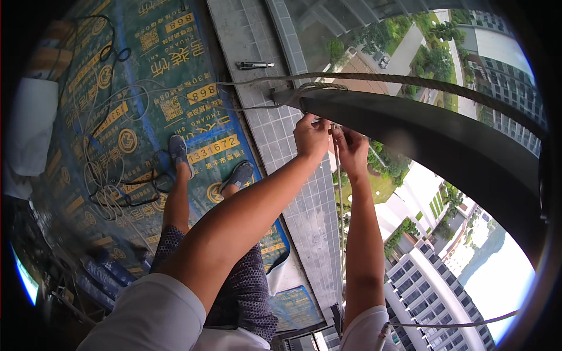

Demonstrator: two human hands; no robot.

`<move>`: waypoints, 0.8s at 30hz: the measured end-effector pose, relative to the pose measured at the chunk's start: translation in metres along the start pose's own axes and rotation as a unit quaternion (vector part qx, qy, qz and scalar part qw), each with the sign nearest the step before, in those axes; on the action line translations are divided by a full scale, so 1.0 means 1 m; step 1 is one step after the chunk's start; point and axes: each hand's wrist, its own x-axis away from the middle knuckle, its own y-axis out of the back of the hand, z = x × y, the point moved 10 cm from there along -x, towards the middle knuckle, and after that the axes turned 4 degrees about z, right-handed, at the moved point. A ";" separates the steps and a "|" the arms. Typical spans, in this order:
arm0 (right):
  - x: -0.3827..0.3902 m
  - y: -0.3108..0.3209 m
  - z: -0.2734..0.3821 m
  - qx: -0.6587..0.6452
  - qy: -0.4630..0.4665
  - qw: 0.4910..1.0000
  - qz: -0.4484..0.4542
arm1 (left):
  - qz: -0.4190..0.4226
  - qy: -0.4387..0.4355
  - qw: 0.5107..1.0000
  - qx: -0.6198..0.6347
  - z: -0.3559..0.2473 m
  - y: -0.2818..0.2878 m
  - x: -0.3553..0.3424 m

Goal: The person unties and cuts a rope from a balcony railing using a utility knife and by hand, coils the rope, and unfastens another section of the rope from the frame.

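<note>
Both my arms reach out past the tiled ledge (301, 193) to the underside of a dark metal beam (421, 126). My left hand (312, 139) is closed in a pinch just below the beam's near end. Beside it, my right hand (353, 153) is closed too, its fingertips pinching a thin rope. The rope (339, 210) hangs down from between the hands along the ledge's outer side. Loops of rope (322, 86) wrap the beam's end just above my fingers. The exact spot where the fingertips meet is partly hidden by the hands.
A utility knife (254, 65) lies on the ledge. A thicker rope (433, 83) runs along the beam. Loose cord (108, 196) lies tangled on the printed green floor sheet (140, 137), near black-handled scissors (115, 54). Beyond the ledge is a long drop to buildings (433, 292) and trees.
</note>
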 end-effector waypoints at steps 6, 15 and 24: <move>-0.005 0.004 -0.029 -0.066 -0.012 0.998 -0.021 | 0.006 0.013 0.994 -0.107 0.002 0.001 -0.004; 0.003 0.001 -0.053 -0.086 -0.182 0.971 0.132 | -0.057 -0.020 0.995 -0.082 -0.009 0.012 0.012; -0.005 -0.004 0.003 0.073 -0.032 0.994 0.077 | -0.008 0.015 0.996 -0.091 -0.012 0.027 0.020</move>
